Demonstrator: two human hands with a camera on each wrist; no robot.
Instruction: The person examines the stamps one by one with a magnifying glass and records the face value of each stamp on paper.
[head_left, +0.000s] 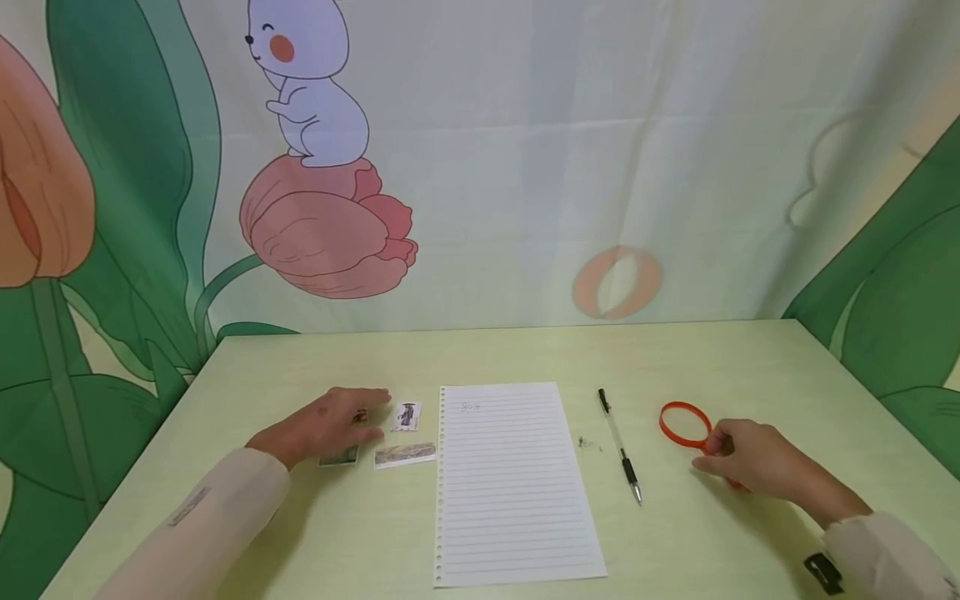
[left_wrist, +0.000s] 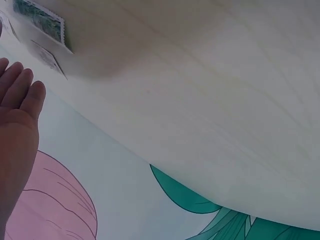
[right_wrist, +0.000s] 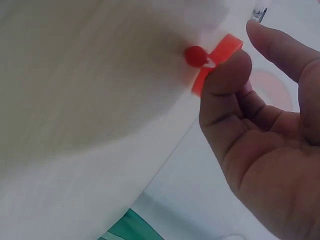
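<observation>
My left hand point(head_left: 326, 425) hovers over small stamps at the left of the table, fingers extended and thumb apart. A reddish stamp point(head_left: 362, 415) and a green stamp point(head_left: 339, 457) are partly hidden by it. To its right lie a stamp with a dark figure point(head_left: 407, 416) and a long landscape stamp point(head_left: 405, 455). My right hand point(head_left: 761, 458) is at the handle of an orange-red magnifying glass point(head_left: 685, 444). In the right wrist view, bent fingers point(right_wrist: 227, 82) lie against the magnifying glass point(right_wrist: 227, 46), while the thumb point(right_wrist: 280, 42) stands away from it.
Lined loose-leaf paper point(head_left: 517, 492) with faint writing lies mid-table. A black-capped clear pen point(head_left: 619, 446) rests between paper and magnifying glass. Beside the pen are small dark marks point(head_left: 585, 443), too small to identify. A printed curtain point(head_left: 487, 167) hangs behind the table's back edge.
</observation>
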